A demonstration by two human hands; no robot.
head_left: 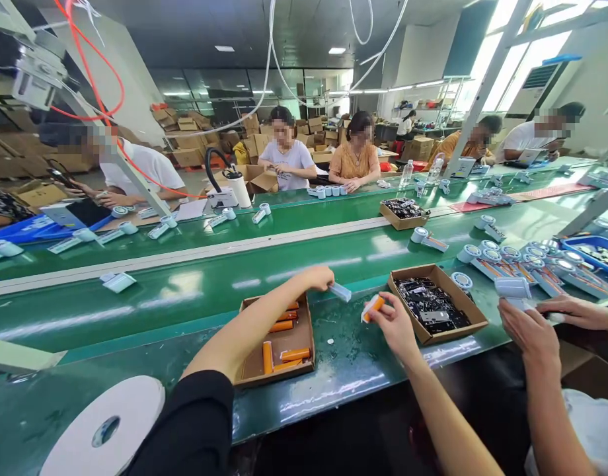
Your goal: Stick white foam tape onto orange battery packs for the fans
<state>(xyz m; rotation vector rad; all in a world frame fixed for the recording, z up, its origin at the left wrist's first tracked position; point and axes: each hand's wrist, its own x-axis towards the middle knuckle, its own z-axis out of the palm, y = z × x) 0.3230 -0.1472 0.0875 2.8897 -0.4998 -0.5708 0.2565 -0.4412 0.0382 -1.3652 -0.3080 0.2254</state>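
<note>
My left hand [320,277] reaches over a cardboard box [311,344], its fingers closed on a pale blue plastic casing [340,292]. Several orange cylindrical batteries [267,357] lie in that box, partly hidden by my forearm. Between the thumb and fingers of my right hand [397,327] is another orange battery [376,304], tilted, with a white piece along its side. A small white bit [330,342] rests on the green bench below my hands. Right of my right hand stands a second cardboard box [477,325] full of black circuit boards [427,301].
A large white roll [106,430] lies at the front left. On the right, a co-worker's hands [532,330] hold a pale blue part beside a pile of fan-like assemblies [532,261]. Beyond runs a green conveyor belt [185,291] carrying a casing; several people sit across it.
</note>
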